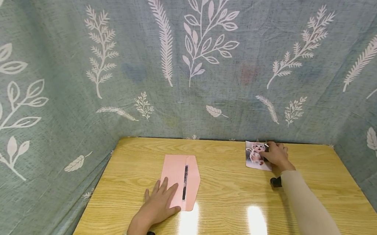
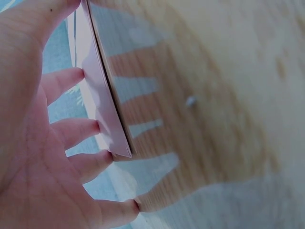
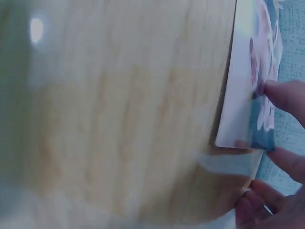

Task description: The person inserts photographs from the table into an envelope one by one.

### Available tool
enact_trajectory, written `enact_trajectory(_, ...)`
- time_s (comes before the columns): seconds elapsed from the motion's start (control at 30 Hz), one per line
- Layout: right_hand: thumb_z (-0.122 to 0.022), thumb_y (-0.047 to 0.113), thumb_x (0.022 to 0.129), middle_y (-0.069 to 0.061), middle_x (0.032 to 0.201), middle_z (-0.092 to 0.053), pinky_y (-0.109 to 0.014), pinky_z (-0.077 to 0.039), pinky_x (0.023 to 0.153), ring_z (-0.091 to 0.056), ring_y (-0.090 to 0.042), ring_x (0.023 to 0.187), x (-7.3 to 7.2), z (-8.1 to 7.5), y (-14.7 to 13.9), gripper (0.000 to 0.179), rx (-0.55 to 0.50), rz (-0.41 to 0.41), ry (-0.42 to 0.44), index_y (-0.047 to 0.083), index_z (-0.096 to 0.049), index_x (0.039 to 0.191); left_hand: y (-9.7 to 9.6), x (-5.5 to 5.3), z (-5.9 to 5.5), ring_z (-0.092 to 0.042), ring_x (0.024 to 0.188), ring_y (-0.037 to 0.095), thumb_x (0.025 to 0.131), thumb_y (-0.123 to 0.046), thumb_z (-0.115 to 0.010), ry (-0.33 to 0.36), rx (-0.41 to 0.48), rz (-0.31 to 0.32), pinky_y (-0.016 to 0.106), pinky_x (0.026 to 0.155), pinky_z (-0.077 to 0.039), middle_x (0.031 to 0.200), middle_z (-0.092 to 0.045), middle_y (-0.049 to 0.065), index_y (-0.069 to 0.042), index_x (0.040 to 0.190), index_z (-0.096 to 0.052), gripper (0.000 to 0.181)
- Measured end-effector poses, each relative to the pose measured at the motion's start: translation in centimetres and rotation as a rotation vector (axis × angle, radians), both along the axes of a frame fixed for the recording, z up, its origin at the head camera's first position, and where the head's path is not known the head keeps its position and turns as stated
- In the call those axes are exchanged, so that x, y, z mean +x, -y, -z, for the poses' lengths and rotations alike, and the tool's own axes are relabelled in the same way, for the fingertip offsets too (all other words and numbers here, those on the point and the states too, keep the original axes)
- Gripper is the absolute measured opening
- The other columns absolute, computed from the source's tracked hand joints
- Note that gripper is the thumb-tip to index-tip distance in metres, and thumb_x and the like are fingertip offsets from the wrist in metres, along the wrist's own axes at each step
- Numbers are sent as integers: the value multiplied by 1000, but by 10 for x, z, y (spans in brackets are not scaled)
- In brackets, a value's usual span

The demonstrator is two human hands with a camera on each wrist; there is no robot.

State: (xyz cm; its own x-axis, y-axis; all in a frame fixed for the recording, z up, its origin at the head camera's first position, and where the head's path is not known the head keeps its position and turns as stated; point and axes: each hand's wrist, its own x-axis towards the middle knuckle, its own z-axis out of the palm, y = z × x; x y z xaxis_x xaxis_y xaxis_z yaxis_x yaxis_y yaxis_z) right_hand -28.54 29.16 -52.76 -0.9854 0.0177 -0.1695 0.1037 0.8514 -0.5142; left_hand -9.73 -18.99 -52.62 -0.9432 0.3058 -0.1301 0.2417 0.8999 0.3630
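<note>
Leaf-printed cloth point(image 1: 136, 44) hung behind and beside the wood-grained desk point(image 1: 226, 181), whose glossy top caught two bright patches of light. On its left half lay a pink envelope point(image 1: 176, 170), pointed flap to the right, a dark strip point(image 1: 185, 182) showing in its slit. The left hand point(image 1: 156, 205) rested on the envelope's near left part, fingers spread and gripping nothing, the outermost one on the desk beside it. Well to the right, near the desk's back edge, was a kitten picture point(image 1: 253, 158). The right hand point(image 1: 279, 156) pinched its right side, thumb on the printed face, forefinger at a corner. Beige sleeves point(image 1: 309, 204) covered both forearms.
</note>
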Motion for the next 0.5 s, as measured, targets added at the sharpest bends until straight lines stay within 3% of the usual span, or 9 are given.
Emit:
enact_trajectory(0.17,-67,28,93,-44,134,-39,-67,-26,102,-29,-62,125,2,5,-1,66,-2,48,-115,-14,-42,138,0,0,0,-14,147,48,89,-56,-69,7,-2,-1,81,101,-15,163,-19,20,-23,156,-38,81)
enact_trajectory(0.3,-66,15,93,-39,118,-55,-62,-28,102,-47,-55,113,0,6,-4,48,-39,68,-207,-17,-52,126,-1,0,1,-14,147,48,89,-56,-69,8,4,-1,81,101,-14,163,-18,20,-23,156,-38,81)
enact_trajectory(0.5,-64,11,95,-33,114,-60,-54,-46,89,-57,-47,104,1,1,-8,35,-178,142,-195,-13,-57,119,0,-1,2,-13,147,48,89,-56,-69,13,8,-3,81,101,-13,164,-17,19,-23,156,-37,81)
